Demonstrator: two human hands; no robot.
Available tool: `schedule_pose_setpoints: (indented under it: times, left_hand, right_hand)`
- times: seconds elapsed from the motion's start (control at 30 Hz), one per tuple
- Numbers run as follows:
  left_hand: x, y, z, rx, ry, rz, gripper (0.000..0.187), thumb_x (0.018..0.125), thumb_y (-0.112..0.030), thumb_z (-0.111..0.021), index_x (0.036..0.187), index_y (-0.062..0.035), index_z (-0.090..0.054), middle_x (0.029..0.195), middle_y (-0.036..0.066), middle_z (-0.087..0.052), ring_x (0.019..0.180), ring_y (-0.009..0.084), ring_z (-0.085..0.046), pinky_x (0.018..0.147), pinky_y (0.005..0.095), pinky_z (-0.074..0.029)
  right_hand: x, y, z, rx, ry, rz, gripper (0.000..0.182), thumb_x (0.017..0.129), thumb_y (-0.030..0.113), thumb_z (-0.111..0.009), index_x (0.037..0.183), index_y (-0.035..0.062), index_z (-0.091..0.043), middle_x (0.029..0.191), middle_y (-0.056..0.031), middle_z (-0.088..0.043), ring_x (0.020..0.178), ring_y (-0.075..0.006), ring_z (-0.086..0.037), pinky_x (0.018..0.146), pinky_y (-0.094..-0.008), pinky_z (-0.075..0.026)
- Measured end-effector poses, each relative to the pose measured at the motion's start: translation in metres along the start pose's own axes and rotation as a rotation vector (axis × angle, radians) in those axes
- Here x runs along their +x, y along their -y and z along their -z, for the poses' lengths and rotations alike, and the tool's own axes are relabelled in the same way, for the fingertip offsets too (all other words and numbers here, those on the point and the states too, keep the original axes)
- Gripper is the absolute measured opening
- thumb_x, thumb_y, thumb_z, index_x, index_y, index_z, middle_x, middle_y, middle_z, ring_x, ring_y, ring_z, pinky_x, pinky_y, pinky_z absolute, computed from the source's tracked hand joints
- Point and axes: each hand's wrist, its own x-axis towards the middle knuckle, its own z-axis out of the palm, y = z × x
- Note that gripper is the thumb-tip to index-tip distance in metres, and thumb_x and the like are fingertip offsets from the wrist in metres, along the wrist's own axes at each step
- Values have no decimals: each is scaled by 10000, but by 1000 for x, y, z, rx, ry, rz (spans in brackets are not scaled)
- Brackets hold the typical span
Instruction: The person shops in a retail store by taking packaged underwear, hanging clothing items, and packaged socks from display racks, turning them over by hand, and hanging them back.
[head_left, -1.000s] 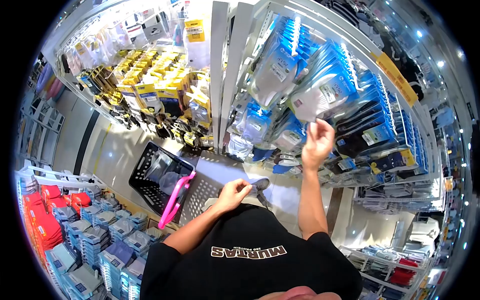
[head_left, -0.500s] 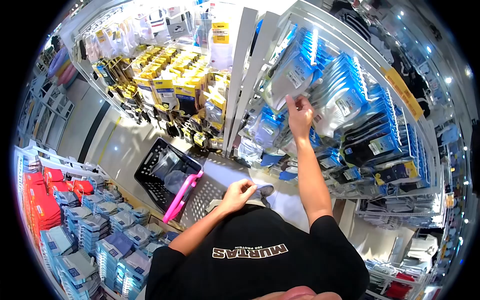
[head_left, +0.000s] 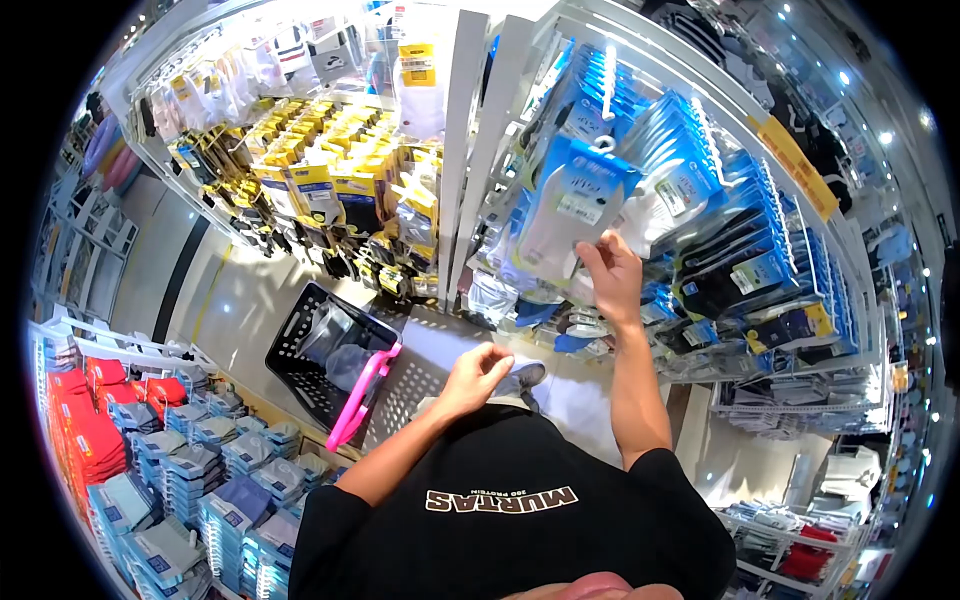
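Observation:
My right hand [head_left: 614, 272] pinches the lower edge of a pack of socks [head_left: 568, 220], pale socks under a blue header card with a white barcode label. A small white hanger loop shows at the top of the card. The pack is tilted, its front facing me, and overlaps the rows of similar blue-topped sock packs [head_left: 680, 185] on the rack's prongs. Low in front of my body, my left hand [head_left: 478, 378] is held with fingers loosely bent and thumb apart, nothing visible in it. The black shopping basket [head_left: 285, 345] with a pink handle [head_left: 362, 395] stands nearest to it.
Yellow-carded sock packs [head_left: 340, 180] hang on the rack to the left, past a white upright post [head_left: 465, 130]. Lower left is a display of folded blue-grey packs [head_left: 240, 500] and red packs [head_left: 85, 430]. Clear plastic-looking items lie in the basket.
My right hand has drawn the pack of socks forward and down from the row, so its front now faces me. My left hand has stayed nearly in place, slightly higher.

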Motion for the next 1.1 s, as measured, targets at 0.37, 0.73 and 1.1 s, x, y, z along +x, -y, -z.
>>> schedule_pose_setpoints:
  times: [0.37,0.73,1.1]
  left_hand:
    - [25,-43,13,-466,-38,-82,356,953,-126,-601,1269,9,-507,1158,78,-609,1058,131,-568,908,287,-466]
    - [16,-25,3,-481,-6,132,268,942,-78,-610,1185,33,-592,1042,52,-674,918,92,-619,824,251,-499]
    - [11,-32,-3,-443,-77,90,235,945,-89,-612,1141,38,-590,1002,51,-672,873,87,-618,782,250,-510]
  right_hand:
    - [-68,-16,7,69,379,-351,203,898,135,-690,776,26,-569,724,64,-502,672,-30,-434,579,-227,-371]
    - [-101,-55,-2,260,34,-530,291,950,198,-620,1140,-21,-610,873,-54,-661,718,-108,-609,676,-249,-507]
    - [-114,-61,-9,253,33,-435,320,938,163,-637,1194,-15,-562,1046,-75,-637,849,-121,-612,744,-262,-517]
